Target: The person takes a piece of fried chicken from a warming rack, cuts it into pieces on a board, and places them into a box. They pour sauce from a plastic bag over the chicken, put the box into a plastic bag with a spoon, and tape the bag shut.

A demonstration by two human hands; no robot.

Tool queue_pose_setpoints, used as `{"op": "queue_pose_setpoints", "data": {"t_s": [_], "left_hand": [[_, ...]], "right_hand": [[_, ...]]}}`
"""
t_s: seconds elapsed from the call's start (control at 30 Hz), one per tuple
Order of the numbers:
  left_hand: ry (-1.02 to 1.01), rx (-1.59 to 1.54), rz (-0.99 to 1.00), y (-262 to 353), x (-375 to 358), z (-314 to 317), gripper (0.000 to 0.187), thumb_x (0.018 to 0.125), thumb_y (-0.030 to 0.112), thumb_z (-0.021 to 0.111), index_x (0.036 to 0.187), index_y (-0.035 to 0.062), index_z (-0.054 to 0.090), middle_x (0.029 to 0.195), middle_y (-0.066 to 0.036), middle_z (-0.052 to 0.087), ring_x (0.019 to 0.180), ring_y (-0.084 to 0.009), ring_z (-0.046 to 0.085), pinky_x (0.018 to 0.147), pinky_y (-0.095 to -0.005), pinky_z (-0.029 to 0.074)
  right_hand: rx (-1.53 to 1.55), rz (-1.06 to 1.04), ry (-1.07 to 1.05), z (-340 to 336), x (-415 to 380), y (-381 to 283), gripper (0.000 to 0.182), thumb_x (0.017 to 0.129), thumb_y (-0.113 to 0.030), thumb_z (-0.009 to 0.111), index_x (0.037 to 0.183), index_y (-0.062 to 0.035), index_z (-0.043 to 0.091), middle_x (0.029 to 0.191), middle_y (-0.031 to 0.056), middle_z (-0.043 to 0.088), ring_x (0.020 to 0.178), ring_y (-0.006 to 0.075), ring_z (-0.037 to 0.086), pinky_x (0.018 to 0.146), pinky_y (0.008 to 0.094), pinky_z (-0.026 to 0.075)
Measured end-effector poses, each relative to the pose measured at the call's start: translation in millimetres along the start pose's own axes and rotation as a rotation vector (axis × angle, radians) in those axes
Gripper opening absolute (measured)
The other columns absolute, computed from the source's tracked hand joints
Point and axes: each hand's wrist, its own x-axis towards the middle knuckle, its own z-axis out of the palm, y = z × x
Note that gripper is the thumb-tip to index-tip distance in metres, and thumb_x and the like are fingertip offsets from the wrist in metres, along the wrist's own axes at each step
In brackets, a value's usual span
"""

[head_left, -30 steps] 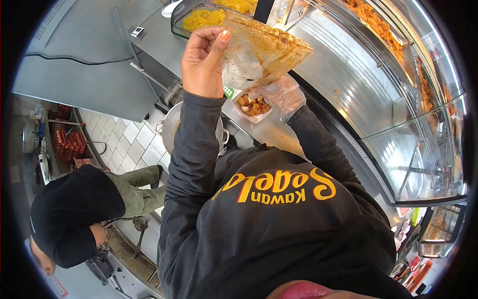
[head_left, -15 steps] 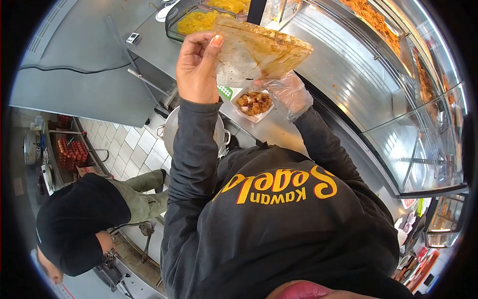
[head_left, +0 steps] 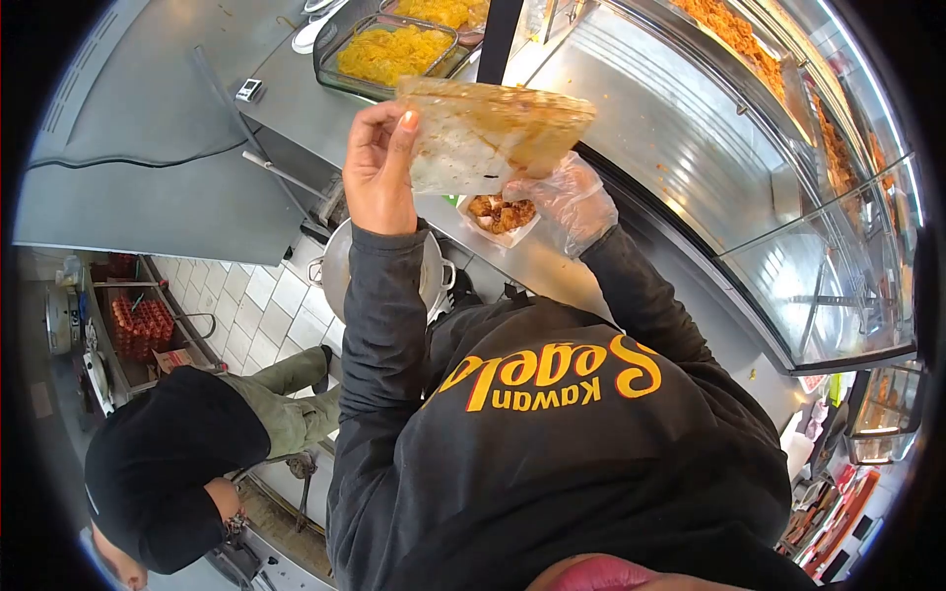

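Observation:
My bare left hand (head_left: 382, 167) pinches the left side of a greasy, see-through plastic bag (head_left: 493, 133) streaked with brown sauce and held up over the counter. My right hand (head_left: 572, 205), in a clear plastic glove, is at the bag's lower right corner. Its fingers are partly hidden behind the bag, so their grip does not show. Just below the bag, a white paper tray (head_left: 512, 236) holds browned, sauced fried pieces (head_left: 501, 214). The bag covers the tray's upper part.
Glass dishes of yellow food (head_left: 394, 54) stand at the back. A glass display case (head_left: 788, 246) with orange-brown food (head_left: 734, 44) curves along the right. A large metal pot (head_left: 340, 271) is below my left forearm. Another person (head_left: 177, 453) bends at lower left, near stacked red egg trays (head_left: 143, 325).
Both hands and the bag sit lower in view, the bag slightly further left. The bag now covers more of the paper tray. The other person has shifted slightly right and down in view.

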Motion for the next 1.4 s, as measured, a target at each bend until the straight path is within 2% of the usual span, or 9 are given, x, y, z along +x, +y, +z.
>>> {"op": "queue_pose_setpoints", "data": {"t_s": [0.27,0.3,0.4,0.53,0.73,0.83,1.0,1.2,1.4], "left_hand": [[0.141,-0.262,-0.224,-26.5,3.4,-72.3,0.014,0.090,0.016,0.054,0.101,0.0174,0.046,0.108,-0.002,0.054,0.099,-0.0201,0.052,0.079,-0.0346,0.045],[0.118,-0.282,-0.243,-38.1,3.1,-90.2,0.016,0.091,0.017,0.051,0.105,0.0138,0.045,0.113,-0.006,0.053,0.105,-0.0230,0.050,0.086,-0.0428,0.045],[0.160,-0.360,-0.307,-61.8,2.4,-114.1,0.015,0.091,0.017,0.050,0.104,0.0128,0.045,0.115,-0.006,0.052,0.107,-0.0231,0.049,0.088,-0.0441,0.045],[0.266,-0.487,-0.460,-110.1,-3.0,-160.7,0.011,0.090,0.015,0.052,0.101,0.0163,0.051,0.113,-0.005,0.054,0.106,-0.0236,0.050,0.092,-0.0480,0.041],[0.403,-0.647,-0.698,-134.9,-19.3,-196.1,0.035,0.092,0.022,0.047,0.123,0.0067,0.047,0.124,-0.006,0.052,0.117,-0.0239,0.045,0.104,-0.0451,0.030],[0.450,-0.664,-0.885,-150.3,-27.2,-213.7,0.039,0.094,0.027,0.041,0.127,0.0069,0.043,0.132,-0.008,0.045,0.123,-0.0263,0.039,0.106,-0.0453,0.027],[0.570,-0.610,-0.958,-146.2,-32.5,-208.0,0.042,0.094,0.025,0.041,0.132,0.0074,0.037,0.137,-0.011,0.039,0.128,-0.0292,0.033,0.106,-0.0492,0.025],[0.618,-0.774,-1.066,-133.1,-40.5,-224.3,0.043,0.095,0.027,0.039,0.134,0.0090,0.034,0.139,-0.009,0.036,0.129,-0.0283,0.031,0.106,-0.0492,0.025],[0.441,-0.684,-0.964,-113.8,-48.6,-212.8,0.044,0.094,0.026,0.040,0.135,0.0102,0.032,0.139,-0.009,0.035,0.129,-0.0292,0.030,0.106,-0.0522,0.024]], "right_hand": [[0.115,-0.063,0.007,4.9,4.9,8.3,0.027,0.082,-0.015,0.062,0.104,0.0014,0.059,0.097,0.0088,0.064,0.085,0.0131,0.057,0.075,0.0270,0.046],[0.116,-0.057,0.020,4.8,4.2,9.6,0.027,0.082,-0.015,0.062,0.104,0.0014,0.059,0.097,0.0088,0.064,0.085,0.0131,0.057,0.075,0.0270,0.046],[0.232,-0.041,0.076,6.7,-3.5,16.1,0.026,0.083,-0.015,0.062,0.102,0.0023,0.059,0.096,0.0081,0.063,0.088,0.0123,0.056,0.077,0.0265,0.046],[0.237,0.052,0.158,9.4,-27.1,36.5,0.023,0.085,-0.015,0.060,0.100,0.0020,0.059,0.095,0.0070,0.063,0.088,0.0111,0.056,0.082,0.0255,0.045],[0.313,0.502,0.106,45.0,-69.4,48.1,0.018,0.086,-0.017,0.057,0.095,-0.0014,0.061,0.089,0.0075,0.065,0.080,0.0100,0.058,0.070,0.0270,0.047],[0.101,0.492,0.125,72.7,-66.1,39.3,0.021,0.083,-0.021,0.060,0.095,-0.0039,0.063,0.085,0.0067,0.065,0.076,0.0136,0.060,0.070,0.0280,0.047],[0.059,0.619,0.038,89.0,-33.5,1.1,0.030,0.081,-0.022,0.063,0.103,-0.0014,0.061,0.094,0.0079,0.065,0.086,0.0162,0.061,0.079,0.0275,0.047],[-0.053,0.451,0.017,113.7,-14.2,-2.4,0.033,0.076,-0.026,0.067,0.098,-0.0024,0.059,0.084,0.0134,0.063,0.078,0.0213,0.061,0.071,0.0316,0.047],[0.426,0.408,0.146,129.7,-13.1,22.6,0.033,0.078,-0.017,0.066,0.104,-0.0029,0.053,0.094,0.0107,0.061,0.089,0.0168,0.058,0.078,0.0292,0.046]]}}
